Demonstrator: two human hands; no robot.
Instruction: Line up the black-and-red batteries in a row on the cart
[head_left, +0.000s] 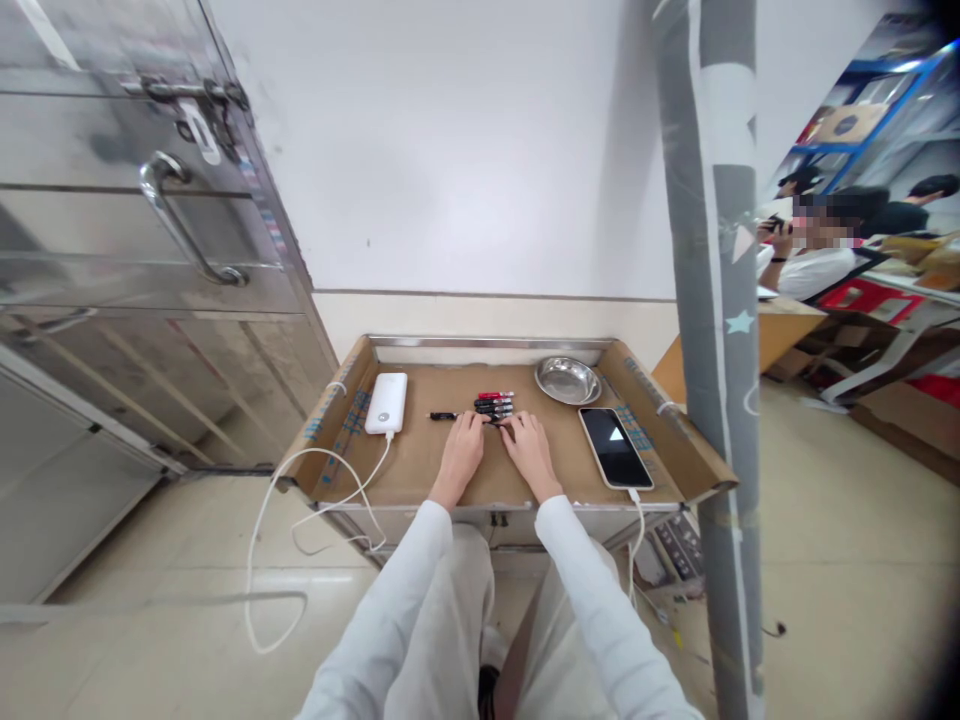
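Note:
Both my hands rest on a low cardboard-covered table (420, 470). My left hand (461, 447) lies with fingers stretched toward a small group of pens (495, 405), red and black, lying side by side. My right hand (529, 450) lies beside it, fingers extended and touching the near side of the same pens. A single black pen (443, 415) lies apart, just left of the group and just beyond my left fingertips. Neither hand visibly grips anything.
A white power bank (386, 402) with a cable trailing to the floor lies at the left. A metal dish (568, 380) stands at the back right, a black phone (615, 447) on a cable in front of it. Steel cabinet left, grey post right, people beyond.

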